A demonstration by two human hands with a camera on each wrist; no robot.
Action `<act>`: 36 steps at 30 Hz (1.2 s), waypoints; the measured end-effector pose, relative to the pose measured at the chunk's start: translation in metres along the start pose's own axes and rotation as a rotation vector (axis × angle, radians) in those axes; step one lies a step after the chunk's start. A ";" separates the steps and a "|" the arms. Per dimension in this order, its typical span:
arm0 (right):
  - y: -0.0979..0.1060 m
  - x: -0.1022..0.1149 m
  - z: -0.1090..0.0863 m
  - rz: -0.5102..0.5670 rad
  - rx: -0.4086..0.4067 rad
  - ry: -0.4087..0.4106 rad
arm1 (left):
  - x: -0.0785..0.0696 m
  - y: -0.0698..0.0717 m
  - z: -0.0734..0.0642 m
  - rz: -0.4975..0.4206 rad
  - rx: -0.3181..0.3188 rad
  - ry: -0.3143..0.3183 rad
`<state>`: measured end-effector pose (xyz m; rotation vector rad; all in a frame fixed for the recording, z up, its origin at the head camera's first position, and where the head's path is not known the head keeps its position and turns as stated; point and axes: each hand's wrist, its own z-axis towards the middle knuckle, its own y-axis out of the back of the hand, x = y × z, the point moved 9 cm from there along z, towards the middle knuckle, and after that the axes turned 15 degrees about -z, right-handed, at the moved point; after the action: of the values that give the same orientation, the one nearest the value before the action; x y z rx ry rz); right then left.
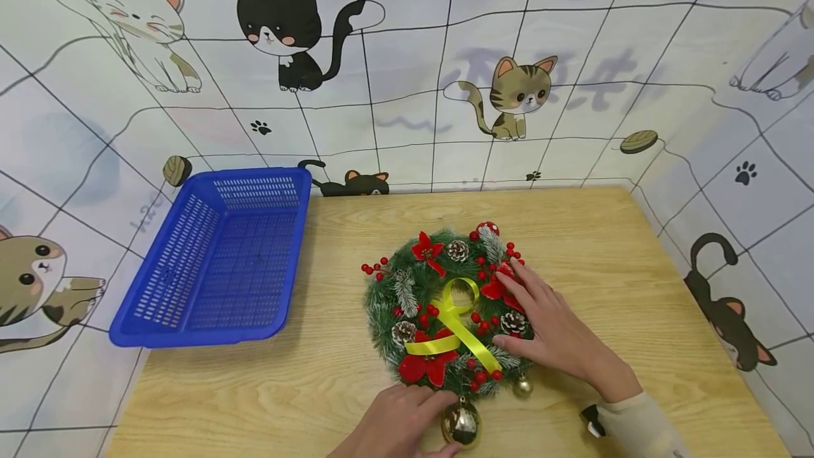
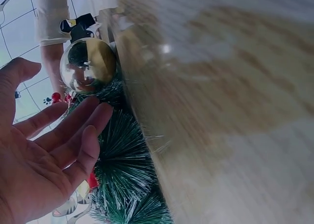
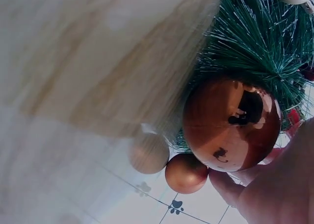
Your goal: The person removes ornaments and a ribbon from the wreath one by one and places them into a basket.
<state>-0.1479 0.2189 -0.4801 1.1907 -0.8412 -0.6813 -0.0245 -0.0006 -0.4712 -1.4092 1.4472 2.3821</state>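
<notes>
while the wreath (image 1: pixel 425 290) lies on the table (image 1: pixel 572 232), the right hand (image 1: pixel 553 324), fingers apart, rests on its right side; the left hand (image 1: pixel 397 419), thumb and fingers apart, is beside the large gold ball (image 1: pixel 461 423).

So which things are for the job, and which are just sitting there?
Probably for the job: wreath under the right hand, yellow ribbon, red flowers, big gold ball beside the left hand, small gold ball.
Probably just there: blue basket, cat pictures.
</notes>
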 end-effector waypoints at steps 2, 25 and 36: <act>0.001 0.000 0.000 0.001 -0.009 0.001 | 0.001 -0.001 0.000 -0.003 0.001 0.007; -0.003 -0.004 0.002 0.090 -0.001 0.005 | 0.011 -0.019 0.007 0.000 -0.033 0.088; -0.005 -0.004 0.002 0.062 0.021 -0.026 | 0.007 -0.016 0.009 0.085 -0.149 0.056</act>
<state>-0.1523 0.2199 -0.4853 1.1720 -0.9049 -0.6402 -0.0276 0.0122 -0.4861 -1.4859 1.3949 2.5721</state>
